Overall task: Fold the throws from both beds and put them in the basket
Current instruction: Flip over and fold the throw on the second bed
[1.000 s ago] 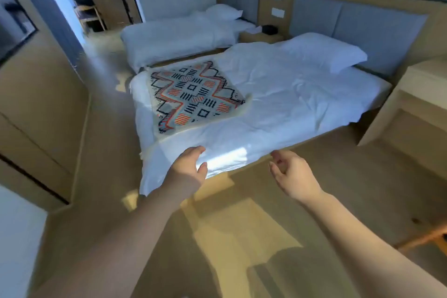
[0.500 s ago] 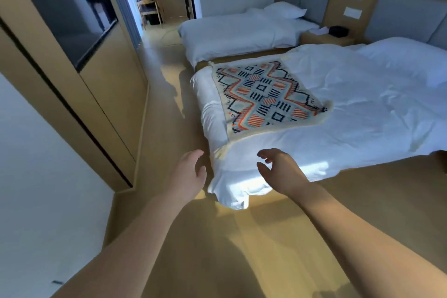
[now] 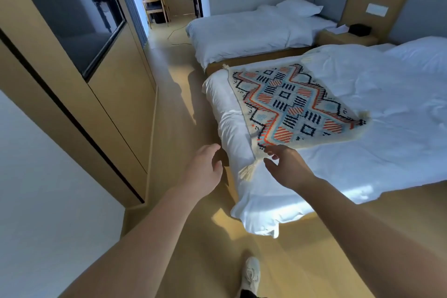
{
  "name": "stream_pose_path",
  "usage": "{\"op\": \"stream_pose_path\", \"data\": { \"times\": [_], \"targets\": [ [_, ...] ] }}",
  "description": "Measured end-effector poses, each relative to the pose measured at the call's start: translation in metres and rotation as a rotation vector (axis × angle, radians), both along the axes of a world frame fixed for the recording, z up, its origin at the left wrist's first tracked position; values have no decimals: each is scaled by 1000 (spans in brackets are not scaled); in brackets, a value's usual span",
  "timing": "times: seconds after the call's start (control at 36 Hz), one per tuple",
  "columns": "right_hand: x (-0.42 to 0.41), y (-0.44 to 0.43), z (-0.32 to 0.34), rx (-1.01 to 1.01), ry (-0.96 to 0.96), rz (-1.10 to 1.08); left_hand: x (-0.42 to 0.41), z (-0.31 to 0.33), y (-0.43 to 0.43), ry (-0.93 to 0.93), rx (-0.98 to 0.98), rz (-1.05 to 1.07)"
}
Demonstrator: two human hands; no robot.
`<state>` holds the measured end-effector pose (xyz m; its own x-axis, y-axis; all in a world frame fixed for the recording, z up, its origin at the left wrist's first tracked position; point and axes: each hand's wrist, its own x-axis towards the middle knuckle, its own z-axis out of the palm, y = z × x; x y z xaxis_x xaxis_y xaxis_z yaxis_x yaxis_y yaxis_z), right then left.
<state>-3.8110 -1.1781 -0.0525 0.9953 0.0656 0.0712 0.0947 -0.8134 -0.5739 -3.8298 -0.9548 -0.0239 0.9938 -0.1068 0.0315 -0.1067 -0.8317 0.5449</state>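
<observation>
Sunlight comes from the right of the frame, glaring on the sheet edge of the near bed (image 3: 273, 213) at lower centre and throwing the bed's shadow leftward over the floor (image 3: 174, 109). Wide-angle bending curves the left edge; detail is soft throughout.

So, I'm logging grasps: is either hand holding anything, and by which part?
Nothing is held. The right hand is open at the near tasselled corner of the throw; the left hand is open beside the bed.
</observation>
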Motion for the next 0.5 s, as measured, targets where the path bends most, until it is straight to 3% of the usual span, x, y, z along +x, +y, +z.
{"op": "stream_pose_path", "data": {
  "times": [0.22, 0.5],
  "targets": [
    [137, 30, -13, 99, 50, -17, 133, -6, 28, 33, 71, 6],
    [253, 14, -10, 35, 100, -92, 272, -9, 44, 38, 90, -53]
  ]
}}
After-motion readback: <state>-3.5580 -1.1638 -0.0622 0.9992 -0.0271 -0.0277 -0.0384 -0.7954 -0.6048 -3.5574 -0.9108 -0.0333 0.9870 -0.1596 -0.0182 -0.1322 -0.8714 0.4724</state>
